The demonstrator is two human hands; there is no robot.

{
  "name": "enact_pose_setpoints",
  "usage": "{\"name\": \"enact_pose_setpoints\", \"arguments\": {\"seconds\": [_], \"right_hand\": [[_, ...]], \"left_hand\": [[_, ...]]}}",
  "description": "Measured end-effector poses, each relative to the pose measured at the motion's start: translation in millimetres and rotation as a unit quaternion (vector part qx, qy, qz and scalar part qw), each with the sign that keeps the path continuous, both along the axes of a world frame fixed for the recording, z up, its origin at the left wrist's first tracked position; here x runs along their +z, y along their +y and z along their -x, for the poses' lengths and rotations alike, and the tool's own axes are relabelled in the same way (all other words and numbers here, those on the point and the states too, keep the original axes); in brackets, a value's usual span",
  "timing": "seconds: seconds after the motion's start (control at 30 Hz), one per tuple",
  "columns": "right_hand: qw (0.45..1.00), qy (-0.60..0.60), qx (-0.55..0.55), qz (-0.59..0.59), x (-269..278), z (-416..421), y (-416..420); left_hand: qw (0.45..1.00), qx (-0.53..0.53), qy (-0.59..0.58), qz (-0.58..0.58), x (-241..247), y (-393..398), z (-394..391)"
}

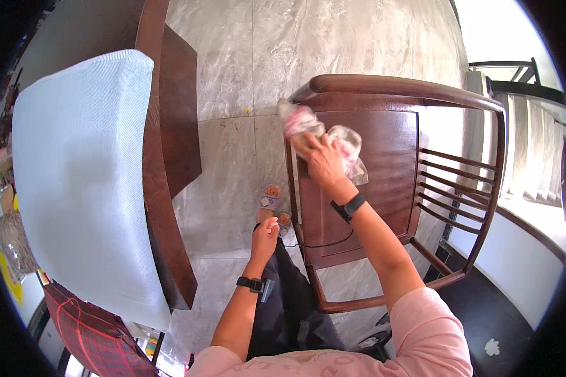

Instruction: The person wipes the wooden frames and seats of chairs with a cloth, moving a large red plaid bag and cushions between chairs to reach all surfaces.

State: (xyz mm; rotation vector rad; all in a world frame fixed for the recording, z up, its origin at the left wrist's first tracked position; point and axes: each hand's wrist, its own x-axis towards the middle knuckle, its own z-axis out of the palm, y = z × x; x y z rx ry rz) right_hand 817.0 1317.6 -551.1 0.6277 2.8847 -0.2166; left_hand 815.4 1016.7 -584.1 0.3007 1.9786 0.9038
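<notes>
A dark wooden armchair with a slatted back stands before me on the right. My right hand holds a bunched, blurred cloth, pale with pink patches, against the front edge of the seat panel. Part of the cloth hangs past that edge near the far armrest. Held low in front of my body, my left hand has its fingers curled and shows nothing in them. A thin dark cable runs from my right wristband across the near part of the seat.
To the left is a dark wooden piece of furniture beside a light blue fabric-covered thing. A red plaid bag sits at the lower left. My sandalled foot is on the grey tiled floor. Curtains hang at the right.
</notes>
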Motion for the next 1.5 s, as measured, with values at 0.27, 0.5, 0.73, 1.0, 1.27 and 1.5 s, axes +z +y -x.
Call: {"name": "enact_pose_setpoints", "arguments": {"seconds": [0.27, 0.5, 0.73, 1.0, 1.27, 1.5], "right_hand": [[0.985, 0.159, -0.065, 0.019, -9, 31, 36], [0.985, -0.042, 0.103, 0.132, -11, -114, -90], [0.879, -0.221, 0.188, 0.378, 18, -215, -163], [0.968, 0.11, -0.172, 0.143, -2, -130, -56], [0.813, 0.007, -0.582, 0.012, -26, -154, -201], [0.673, 0.002, -0.732, 0.107, -3, -151, -249]], "left_hand": [[1.0, -0.019, -0.018, -0.004, -7, -7, -12], [1.0, 0.01, 0.016, -0.004, 6, -29, -23], [0.999, -0.046, -0.021, -0.012, 22, -45, -38], [0.993, -0.114, -0.017, 0.012, 20, -51, -43], [0.994, -0.099, -0.047, -0.014, 12, -55, -38], [0.986, -0.13, -0.101, 0.021, 25, -90, -32]]}}
